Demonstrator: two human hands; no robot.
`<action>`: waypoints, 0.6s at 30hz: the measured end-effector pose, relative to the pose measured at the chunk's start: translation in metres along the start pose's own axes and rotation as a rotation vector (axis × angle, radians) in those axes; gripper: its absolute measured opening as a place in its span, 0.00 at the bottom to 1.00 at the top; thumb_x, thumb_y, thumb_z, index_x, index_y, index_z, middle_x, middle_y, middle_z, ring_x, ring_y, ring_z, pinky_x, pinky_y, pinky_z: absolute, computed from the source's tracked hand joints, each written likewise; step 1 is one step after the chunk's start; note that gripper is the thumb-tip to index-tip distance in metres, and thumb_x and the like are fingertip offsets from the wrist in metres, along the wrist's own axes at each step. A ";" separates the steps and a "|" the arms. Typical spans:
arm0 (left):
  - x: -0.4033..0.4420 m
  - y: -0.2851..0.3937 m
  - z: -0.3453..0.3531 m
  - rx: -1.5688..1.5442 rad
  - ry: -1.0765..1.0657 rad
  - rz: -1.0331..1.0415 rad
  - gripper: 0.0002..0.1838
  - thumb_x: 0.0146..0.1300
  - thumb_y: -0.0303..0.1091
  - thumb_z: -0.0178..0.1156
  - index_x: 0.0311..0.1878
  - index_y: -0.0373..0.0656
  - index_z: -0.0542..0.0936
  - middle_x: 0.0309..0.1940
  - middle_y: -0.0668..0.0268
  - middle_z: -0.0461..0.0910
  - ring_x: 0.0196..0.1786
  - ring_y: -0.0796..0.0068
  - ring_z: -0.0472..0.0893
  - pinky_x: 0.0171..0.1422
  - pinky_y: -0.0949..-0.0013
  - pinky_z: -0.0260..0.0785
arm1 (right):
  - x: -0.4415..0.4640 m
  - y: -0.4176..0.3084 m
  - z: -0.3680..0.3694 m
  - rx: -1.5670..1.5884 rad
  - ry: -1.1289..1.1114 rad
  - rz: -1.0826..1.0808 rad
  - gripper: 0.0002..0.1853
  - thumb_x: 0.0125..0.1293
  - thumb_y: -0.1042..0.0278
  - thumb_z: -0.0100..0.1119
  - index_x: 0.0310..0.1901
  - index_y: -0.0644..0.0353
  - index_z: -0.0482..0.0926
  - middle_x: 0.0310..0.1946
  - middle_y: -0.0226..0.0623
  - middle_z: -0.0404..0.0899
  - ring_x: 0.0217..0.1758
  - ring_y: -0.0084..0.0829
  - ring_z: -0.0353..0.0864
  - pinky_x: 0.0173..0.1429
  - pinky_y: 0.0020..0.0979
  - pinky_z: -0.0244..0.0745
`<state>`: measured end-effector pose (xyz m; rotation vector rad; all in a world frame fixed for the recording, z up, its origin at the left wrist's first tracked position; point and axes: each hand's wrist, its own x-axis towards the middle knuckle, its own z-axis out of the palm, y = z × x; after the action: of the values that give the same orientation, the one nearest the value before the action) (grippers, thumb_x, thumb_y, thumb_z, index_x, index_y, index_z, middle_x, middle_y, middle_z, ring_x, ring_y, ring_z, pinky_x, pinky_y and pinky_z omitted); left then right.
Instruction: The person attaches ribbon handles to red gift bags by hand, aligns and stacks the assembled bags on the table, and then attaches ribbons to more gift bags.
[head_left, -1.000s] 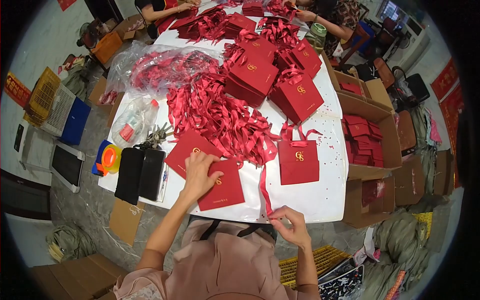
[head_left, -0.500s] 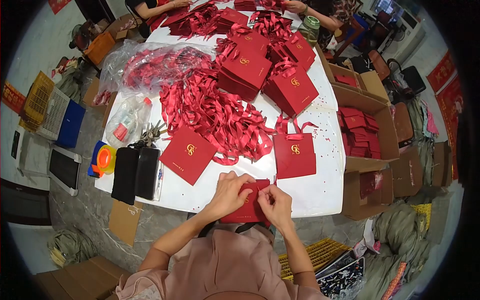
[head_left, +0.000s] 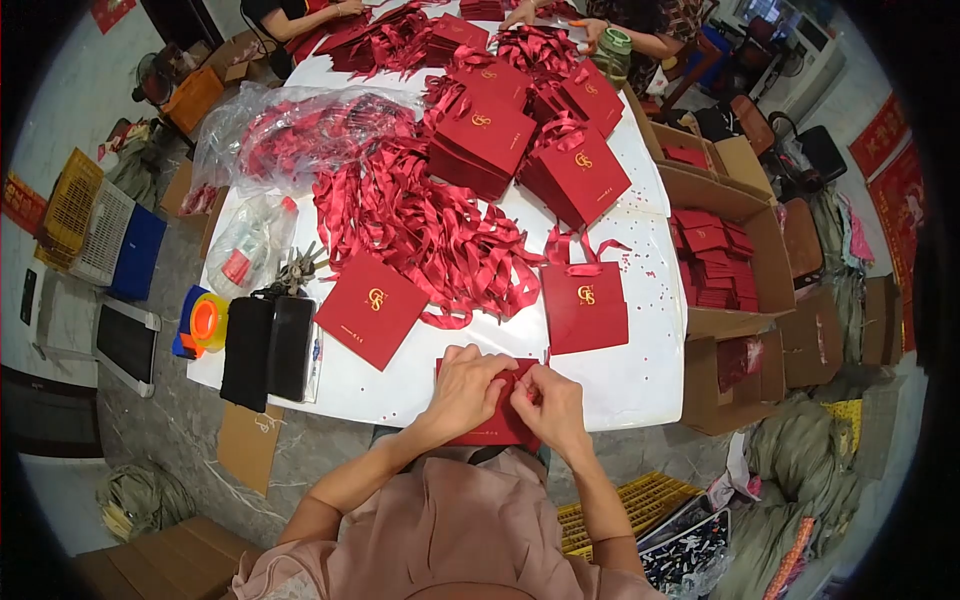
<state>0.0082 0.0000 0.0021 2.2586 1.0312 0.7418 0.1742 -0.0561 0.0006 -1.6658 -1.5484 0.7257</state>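
Note:
A red paper gift bag (head_left: 490,432) with gold lettering lies at the table's near edge, partly covered by both hands. My left hand (head_left: 465,392) rests over its upper left part, fingers bent and gripping it. At the bag's upper right, my right hand (head_left: 550,405) pinches what looks like a thin red ribbon; the fingertips hide most of it. Just beyond lie a flat red bag (head_left: 372,310) to the left and a red bag with ribbon handles (head_left: 585,312) to the right. A heap of loose red ribbons (head_left: 430,230) spreads behind them.
Stacked red bags (head_left: 480,145) and a plastic sack of ribbons (head_left: 310,135) cover the table's far part. A black phone (head_left: 292,348), keys (head_left: 300,265) and orange tape (head_left: 208,320) sit at left. Cardboard boxes (head_left: 740,322) stand right. Two other people work opposite.
Both hands stay at the bag, making small finger movements near its top edge. The view has shifted slightly. Across the table, another person's hands have moved near the ribbons and the jar.

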 end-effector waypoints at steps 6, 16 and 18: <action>0.007 -0.001 -0.011 -0.029 -0.153 -0.080 0.16 0.53 0.25 0.64 0.47 0.46 0.83 0.32 0.64 0.82 0.38 0.62 0.75 0.52 0.60 0.61 | 0.004 0.000 0.001 -0.198 0.070 -0.285 0.09 0.59 0.69 0.64 0.26 0.62 0.74 0.21 0.42 0.77 0.23 0.41 0.79 0.29 0.37 0.73; 0.002 0.002 -0.002 -0.009 -0.068 -0.045 0.12 0.55 0.26 0.64 0.43 0.46 0.81 0.31 0.62 0.79 0.39 0.61 0.75 0.52 0.59 0.61 | 0.001 -0.009 -0.006 0.039 0.025 0.045 0.08 0.66 0.67 0.66 0.35 0.64 0.83 0.24 0.40 0.80 0.24 0.33 0.80 0.31 0.32 0.73; 0.004 0.001 -0.010 -0.014 -0.117 -0.070 0.11 0.55 0.26 0.64 0.43 0.46 0.80 0.30 0.62 0.79 0.39 0.61 0.75 0.52 0.59 0.61 | 0.004 -0.013 -0.014 0.029 0.096 0.020 0.08 0.66 0.65 0.66 0.36 0.61 0.84 0.27 0.40 0.80 0.27 0.38 0.81 0.33 0.34 0.74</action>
<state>0.0040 0.0046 0.0113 2.2136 1.0405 0.5781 0.1784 -0.0541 0.0193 -1.6730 -1.4497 0.6659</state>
